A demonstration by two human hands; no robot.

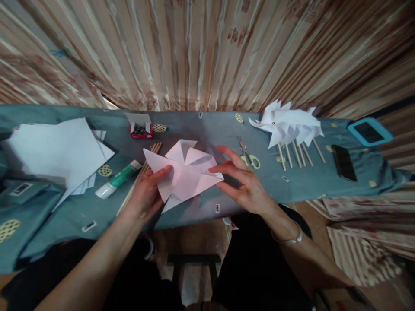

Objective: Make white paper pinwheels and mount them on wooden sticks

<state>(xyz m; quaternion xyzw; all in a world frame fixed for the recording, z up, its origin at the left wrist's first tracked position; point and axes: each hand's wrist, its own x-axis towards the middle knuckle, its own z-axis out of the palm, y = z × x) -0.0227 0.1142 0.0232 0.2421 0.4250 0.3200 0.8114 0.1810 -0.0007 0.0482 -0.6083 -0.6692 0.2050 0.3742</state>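
Note:
Between my hands is a white paper square with slits cut in from its corners, its flaps spread apart. My left hand grips its left side, thumb on top and fingers underneath. At the right corner, my right hand has its fingers spread around the paper's edge, fingertips touching or very near it. Just right of that hand lie scissors with yellow-green handles. Thin wooden sticks lie partly hidden behind the paper and my left hand. Beside them rests a green and white glue stick.
A pile of white paper sheets covers the left of the cloth-covered table. Behind stands a small open red box of dark pins. At right are several white paper pinwheels on sticks, a phone and a blue-framed device.

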